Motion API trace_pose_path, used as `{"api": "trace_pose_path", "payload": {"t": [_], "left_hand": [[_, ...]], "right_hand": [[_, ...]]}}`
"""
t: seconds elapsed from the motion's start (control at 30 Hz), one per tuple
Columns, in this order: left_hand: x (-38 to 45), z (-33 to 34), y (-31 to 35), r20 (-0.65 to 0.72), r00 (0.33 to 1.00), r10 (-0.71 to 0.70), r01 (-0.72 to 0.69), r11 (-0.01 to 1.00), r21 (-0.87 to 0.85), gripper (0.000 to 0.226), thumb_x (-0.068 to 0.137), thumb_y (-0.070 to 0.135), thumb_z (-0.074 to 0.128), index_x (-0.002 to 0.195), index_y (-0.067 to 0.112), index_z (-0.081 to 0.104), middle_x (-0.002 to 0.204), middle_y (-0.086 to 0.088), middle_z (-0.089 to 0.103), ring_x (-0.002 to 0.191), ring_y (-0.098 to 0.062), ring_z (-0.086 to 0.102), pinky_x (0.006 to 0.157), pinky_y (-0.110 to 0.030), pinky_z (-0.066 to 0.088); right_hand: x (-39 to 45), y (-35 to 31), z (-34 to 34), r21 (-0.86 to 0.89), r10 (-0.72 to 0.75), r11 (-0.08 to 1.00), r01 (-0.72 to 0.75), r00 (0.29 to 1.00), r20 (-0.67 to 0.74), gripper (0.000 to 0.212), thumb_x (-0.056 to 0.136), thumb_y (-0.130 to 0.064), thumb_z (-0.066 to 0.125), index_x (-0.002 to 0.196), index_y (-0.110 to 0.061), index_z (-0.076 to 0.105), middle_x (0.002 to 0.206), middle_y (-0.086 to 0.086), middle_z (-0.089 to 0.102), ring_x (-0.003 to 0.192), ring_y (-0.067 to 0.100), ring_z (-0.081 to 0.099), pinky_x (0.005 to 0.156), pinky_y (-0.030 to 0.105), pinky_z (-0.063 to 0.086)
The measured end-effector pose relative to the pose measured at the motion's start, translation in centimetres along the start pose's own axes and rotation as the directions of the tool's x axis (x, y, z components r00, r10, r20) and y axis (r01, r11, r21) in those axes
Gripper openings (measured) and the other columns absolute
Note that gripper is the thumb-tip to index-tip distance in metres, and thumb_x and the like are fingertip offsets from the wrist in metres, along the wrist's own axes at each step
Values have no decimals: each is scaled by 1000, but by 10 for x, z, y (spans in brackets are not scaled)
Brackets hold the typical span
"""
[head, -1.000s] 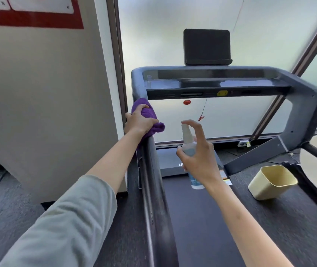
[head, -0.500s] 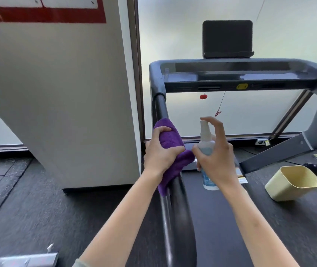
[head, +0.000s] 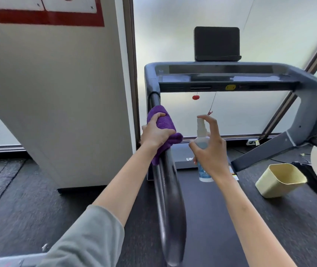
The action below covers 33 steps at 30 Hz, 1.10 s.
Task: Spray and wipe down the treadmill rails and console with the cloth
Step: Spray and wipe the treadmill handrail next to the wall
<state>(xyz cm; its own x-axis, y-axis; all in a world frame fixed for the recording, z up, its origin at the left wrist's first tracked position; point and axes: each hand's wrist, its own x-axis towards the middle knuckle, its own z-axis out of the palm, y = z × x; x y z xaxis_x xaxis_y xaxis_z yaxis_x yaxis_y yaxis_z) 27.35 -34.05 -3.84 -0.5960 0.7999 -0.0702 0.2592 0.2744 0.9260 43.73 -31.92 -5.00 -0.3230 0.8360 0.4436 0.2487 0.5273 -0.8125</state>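
A dark rubber-tiled floor [head: 18, 199] fills the lower part of the frame. The treadmill [head: 221, 79] stands on it at centre and right, its belt deck [head: 207, 218] running toward the bottom edge. A pale yellow bin [head: 281, 180] lies tilted at lower right beside the deck. A white panel [head: 57, 112] meets the floor at left.

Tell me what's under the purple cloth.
The purple cloth is wrapped over the black left treadmill rail, gripped by the left hand. The rail section beneath is covered.
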Motion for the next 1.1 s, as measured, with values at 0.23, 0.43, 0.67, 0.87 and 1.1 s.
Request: {"api": "trace_pose_path", "payload": {"t": [0.23, 0.43, 0.67, 0.87, 1.1], "left_hand": [[-108, -4, -32, 29, 999, 34, -23, 946, -322, 62, 61, 33, 80, 114, 52, 55, 121, 9, 56, 104, -17, 60, 89, -39, 55], [-74, 4, -23, -15, 1000, -16, 13, 976, -216, 56, 62, 28, 81, 106, 48, 53, 122, 1, 52, 102, -23, 59, 93, -45, 52], [-30, 2, -6, 2, 1000, -10, 10, 997, -80, 54, 72, 28, 78, 116, 45, 52, 128, -5, 49, 106, -28, 55, 97, -39, 48], [-100, -5, -21, 58, 998, 28, -11, 960, -281, 60, 69, 24, 79, 120, 44, 54, 128, -4, 51, 106, -25, 59, 92, -44, 53], [-171, 2, -41, 13, 999, 43, -39, 974, -225, 66, 57, 39, 75, 114, 57, 48, 118, 9, 56, 99, -13, 62, 90, -41, 53]], "right_hand": [[-18, 1, -13, -61, -24, 998, 23, 999, -26, 65, 80, 7, 65, 132, -25, 43, 95, 10, 60, 54, 35, 61, 51, 38, 57], [-21, 5, -15, -77, -7, 997, 6, 1000, -17, 64, 81, 5, 64, 131, -29, 42, 97, 6, 60, 53, 33, 60, 54, 43, 58], [-26, -12, -14, -31, -16, 999, 16, 1000, -1, 64, 82, 4, 65, 132, -29, 42, 98, 8, 58, 54, 30, 57, 55, 41, 58], [-44, -22, -29, -57, -68, 996, 66, 997, -34, 62, 84, 4, 68, 128, -30, 41, 102, 6, 59, 53, 28, 62, 51, 34, 57], [-79, -8, -45, 23, -15, 1000, 17, 996, -87, 63, 86, 1, 67, 123, -44, 44, 62, 5, 58, 35, 15, 58, 39, 19, 47]]}}
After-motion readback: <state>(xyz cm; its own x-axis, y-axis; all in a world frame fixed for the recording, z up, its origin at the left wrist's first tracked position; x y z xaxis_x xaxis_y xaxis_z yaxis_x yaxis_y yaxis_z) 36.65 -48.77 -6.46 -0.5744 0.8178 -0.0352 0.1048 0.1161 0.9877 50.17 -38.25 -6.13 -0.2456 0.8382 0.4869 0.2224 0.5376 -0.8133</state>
